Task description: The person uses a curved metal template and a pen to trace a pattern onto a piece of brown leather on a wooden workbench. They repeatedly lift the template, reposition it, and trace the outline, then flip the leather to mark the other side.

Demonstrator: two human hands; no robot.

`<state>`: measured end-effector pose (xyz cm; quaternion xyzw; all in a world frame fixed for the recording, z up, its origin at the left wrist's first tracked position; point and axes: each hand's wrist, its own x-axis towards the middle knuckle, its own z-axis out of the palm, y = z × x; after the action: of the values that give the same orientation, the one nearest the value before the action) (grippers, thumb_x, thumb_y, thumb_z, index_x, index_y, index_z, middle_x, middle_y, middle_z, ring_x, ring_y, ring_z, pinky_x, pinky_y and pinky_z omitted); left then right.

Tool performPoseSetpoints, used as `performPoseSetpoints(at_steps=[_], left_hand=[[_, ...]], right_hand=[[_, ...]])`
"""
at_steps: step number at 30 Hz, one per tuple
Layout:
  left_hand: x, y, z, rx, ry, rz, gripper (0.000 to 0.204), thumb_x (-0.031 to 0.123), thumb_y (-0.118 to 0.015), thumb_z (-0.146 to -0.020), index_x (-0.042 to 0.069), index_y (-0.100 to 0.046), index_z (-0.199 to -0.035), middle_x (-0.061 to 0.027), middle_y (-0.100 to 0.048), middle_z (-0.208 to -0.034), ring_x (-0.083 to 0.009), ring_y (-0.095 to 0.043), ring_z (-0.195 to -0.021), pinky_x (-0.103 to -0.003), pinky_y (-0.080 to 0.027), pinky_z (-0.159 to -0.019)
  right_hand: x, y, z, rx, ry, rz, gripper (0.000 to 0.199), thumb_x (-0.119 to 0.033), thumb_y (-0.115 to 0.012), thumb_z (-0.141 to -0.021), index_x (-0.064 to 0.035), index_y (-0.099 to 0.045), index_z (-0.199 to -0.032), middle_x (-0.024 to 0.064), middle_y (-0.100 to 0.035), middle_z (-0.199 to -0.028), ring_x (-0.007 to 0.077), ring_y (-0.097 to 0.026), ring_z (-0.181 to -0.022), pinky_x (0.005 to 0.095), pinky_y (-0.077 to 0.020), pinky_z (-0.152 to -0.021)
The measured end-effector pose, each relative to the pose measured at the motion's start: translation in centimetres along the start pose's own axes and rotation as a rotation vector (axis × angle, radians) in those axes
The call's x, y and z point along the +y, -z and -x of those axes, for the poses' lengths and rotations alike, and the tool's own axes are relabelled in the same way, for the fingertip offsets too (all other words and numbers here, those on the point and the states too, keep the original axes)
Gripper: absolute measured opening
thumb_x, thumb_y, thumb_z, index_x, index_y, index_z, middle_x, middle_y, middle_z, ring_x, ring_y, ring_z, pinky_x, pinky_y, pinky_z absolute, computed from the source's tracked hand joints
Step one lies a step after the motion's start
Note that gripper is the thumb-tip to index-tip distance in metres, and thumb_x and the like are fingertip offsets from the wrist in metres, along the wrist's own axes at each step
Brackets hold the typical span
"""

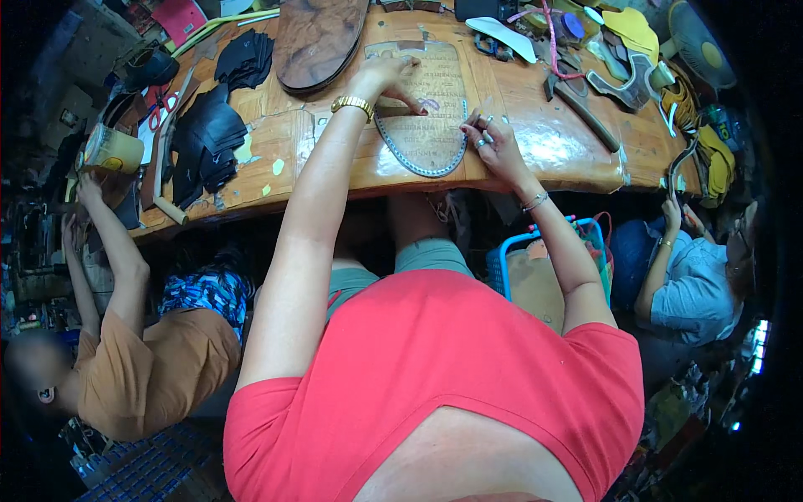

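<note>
The flat tan piece (439, 138) lies on the wooden table (535, 92), right in front of the person. Its round end points toward the person's lap. The left hand (391, 79) lies over its upper part, with the thumb and fingers spread apart, and does not look clamped on anything. The right hand (495, 149) is at the right edge. Its thumb and first finger are close together, but I cannot tell if they pinch the edge or something tiny.

A dark band (395, 152) with pale dots runs along the left side, around the round end and up the right side to near the right hand. That part looks done. I see no such band on the straight far end, and the left hand hides some of the piece. So I think the edge is well along, but I cannot tell how much is left.

A brown board (322, 42) is just beside the piece, on its left. Farther left are black scraps (205, 138) in a pile. A hammer (592, 121) lies to the right.
</note>
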<state>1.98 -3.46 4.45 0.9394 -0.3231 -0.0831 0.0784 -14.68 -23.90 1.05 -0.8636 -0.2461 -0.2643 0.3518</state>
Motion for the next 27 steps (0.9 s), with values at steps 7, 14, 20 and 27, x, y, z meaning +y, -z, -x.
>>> performPoseSetpoints(at_steps=[7, 14, 20, 27], left_hand=[[0.0, 0.1, 0.0, -0.004, -0.019, 0.001, 0.116, 0.065, -0.083, -0.038, 0.027, -0.041, -0.139, -0.0171, -0.045, -0.135, -0.0335, -0.044, -0.126, -0.043, -0.038, -0.103], [0.1, 0.0, -0.1, -0.008, -0.008, 0.019, 0.115, 0.065, -0.083, -0.038, 0.028, -0.042, -0.138, -0.0167, -0.043, -0.137, -0.0339, -0.043, -0.127, -0.044, -0.038, -0.104], [0.1, 0.1, 0.0, -0.017, 0.007, 0.01, 0.114, 0.065, -0.083, -0.038, 0.028, -0.041, -0.138, -0.0167, -0.043, -0.137, -0.0342, -0.042, -0.128, -0.045, -0.037, -0.105], [0.2, 0.2, 0.1, -0.001, 0.005, -0.001, 0.114, 0.065, -0.083, -0.039, 0.027, -0.042, -0.138, -0.0167, -0.045, -0.135, -0.0345, -0.045, -0.125, -0.044, -0.038, -0.103]], right_hand=[[0.8, 0.0, 0.7, -0.069, -0.331, -0.277, 0.013, -0.009, -0.061, -0.09, 0.0027, -0.059, -0.085, 0.0096, -0.057, -0.07, 0.0149, -0.058, -0.063, 0.0289, -0.0442, -0.058], [0.8, -0.1, 1.2, -0.079, -0.382, -0.392, 0.013, -0.009, -0.06, -0.09, 0.0031, -0.059, -0.086, 0.0102, -0.057, -0.072, 0.0159, -0.056, -0.064, 0.0284, -0.0444, -0.06], [-0.4, 0.4, 0.7, -0.17, -0.116, 0.009, 0.011, -0.007, -0.06, -0.09, 0.0038, -0.061, -0.089, 0.0099, -0.06, -0.076, 0.0151, -0.057, -0.071, 0.0279, -0.045, -0.064], [-1.1, 0.5, 0.6, -0.137, -0.032, 0.022, 0.012, -0.009, -0.063, -0.088, 0.0029, -0.063, -0.085, 0.0098, -0.061, -0.077, 0.0147, -0.057, -0.07, 0.0276, -0.0437, -0.062]])
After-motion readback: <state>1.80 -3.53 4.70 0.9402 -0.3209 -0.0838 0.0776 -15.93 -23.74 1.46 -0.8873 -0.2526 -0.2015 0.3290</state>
